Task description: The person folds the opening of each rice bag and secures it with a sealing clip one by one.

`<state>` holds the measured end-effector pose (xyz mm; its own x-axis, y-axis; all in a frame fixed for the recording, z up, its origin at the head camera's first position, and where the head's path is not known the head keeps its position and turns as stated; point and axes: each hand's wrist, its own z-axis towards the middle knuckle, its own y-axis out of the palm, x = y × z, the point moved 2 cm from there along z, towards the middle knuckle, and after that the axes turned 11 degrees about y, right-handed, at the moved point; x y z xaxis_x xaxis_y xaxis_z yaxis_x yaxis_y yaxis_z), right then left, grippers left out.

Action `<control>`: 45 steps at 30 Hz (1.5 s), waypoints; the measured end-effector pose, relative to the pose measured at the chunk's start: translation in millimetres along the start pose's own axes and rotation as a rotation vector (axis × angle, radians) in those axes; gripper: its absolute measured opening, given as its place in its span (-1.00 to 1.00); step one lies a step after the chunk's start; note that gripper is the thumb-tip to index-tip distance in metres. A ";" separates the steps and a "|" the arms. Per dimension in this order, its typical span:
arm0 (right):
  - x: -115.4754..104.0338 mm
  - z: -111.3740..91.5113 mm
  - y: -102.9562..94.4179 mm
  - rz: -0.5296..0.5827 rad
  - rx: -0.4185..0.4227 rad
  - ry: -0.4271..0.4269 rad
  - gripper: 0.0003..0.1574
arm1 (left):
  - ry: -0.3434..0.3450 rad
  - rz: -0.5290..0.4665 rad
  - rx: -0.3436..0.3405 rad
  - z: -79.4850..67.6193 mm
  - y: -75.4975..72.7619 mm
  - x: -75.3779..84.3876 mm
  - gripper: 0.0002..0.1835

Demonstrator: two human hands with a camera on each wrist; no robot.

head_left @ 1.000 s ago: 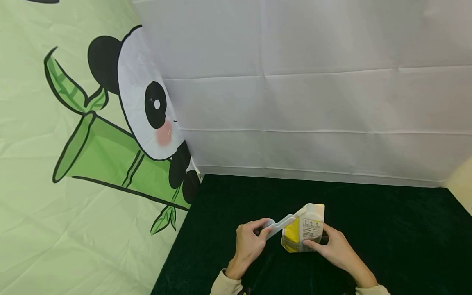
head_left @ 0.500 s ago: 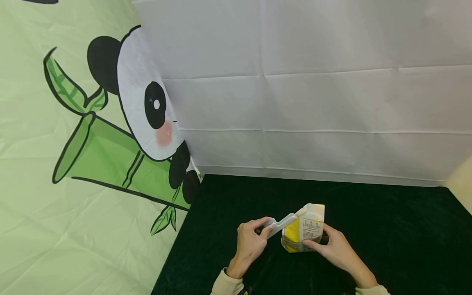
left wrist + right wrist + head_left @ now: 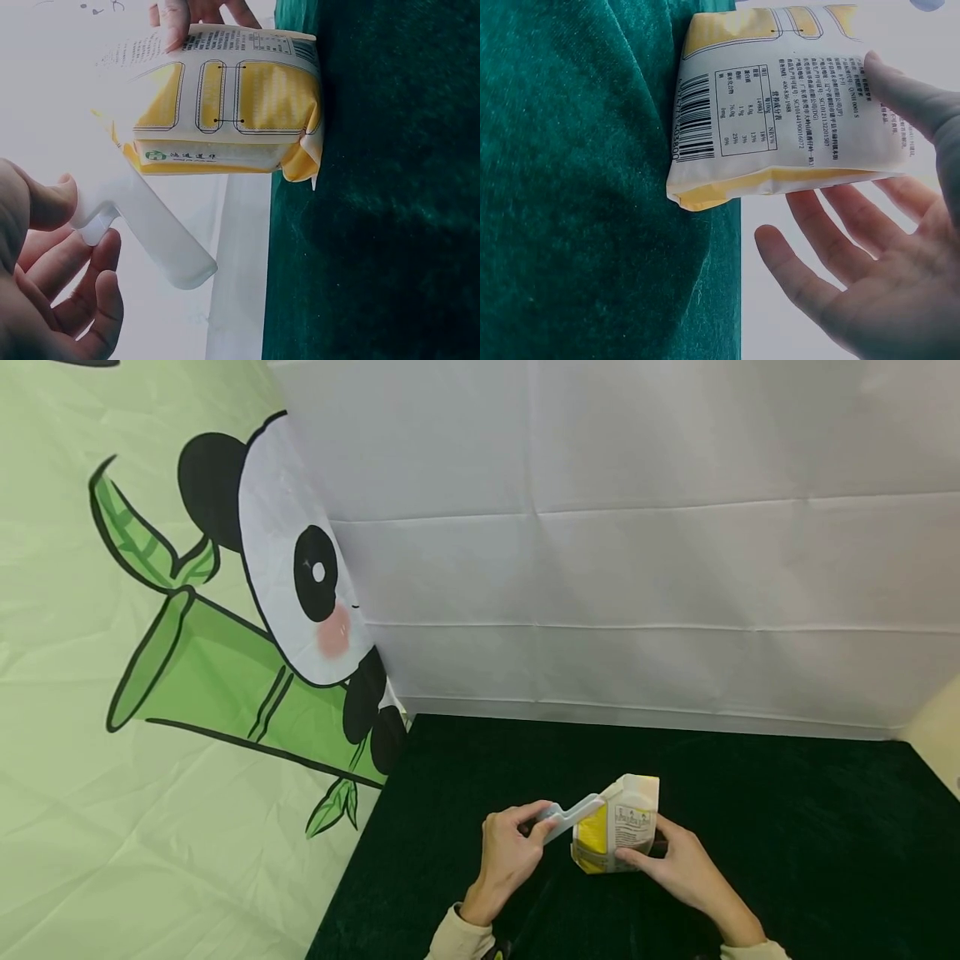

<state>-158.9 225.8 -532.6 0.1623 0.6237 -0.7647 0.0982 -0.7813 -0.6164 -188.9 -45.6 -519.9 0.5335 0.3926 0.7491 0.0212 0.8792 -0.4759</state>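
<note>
In the head view my left hand (image 3: 510,852) pinches a white plastic piece (image 3: 576,814) between thumb and fingers. The piece is long and flat with a bent end; its exact kind I cannot tell. Its far end reaches to the upper left edge of a yellow and white food packet (image 3: 633,818); whether they touch is unclear. My right hand (image 3: 686,864) grips the packet from the right, thumb on the printed face. In the right wrist view, the packet (image 3: 795,112) shows a barcode and nutrition table, and several fingers (image 3: 840,232) lie along its side.
A dark green cloth (image 3: 787,827) covers the table beneath both hands. Behind it hangs a creased white sheet (image 3: 637,568). On the left is a pale green sheet (image 3: 60,818) printed with a panda and bamboo.
</note>
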 end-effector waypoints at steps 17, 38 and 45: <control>2.7 2.3 -0.8 0.009 -0.003 0.011 -0.19 | 0.025 0.002 0.007 4.3 4.9 5.3 -0.77; 0.4 3.1 -2.4 0.009 -0.002 -0.001 -0.20 | 0.039 -0.004 0.018 9.2 6.7 9.8 -0.78; 0.0 2.1 -2.0 0.017 -0.006 -0.002 -0.22 | 0.046 0.007 0.023 9.4 6.6 9.9 -0.78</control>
<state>-161.1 227.4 -531.8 0.1620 0.6106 -0.7752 0.1010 -0.7917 -0.6025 -191.5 -33.3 -511.3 0.5721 0.3861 0.7236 -0.0021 0.8829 -0.4696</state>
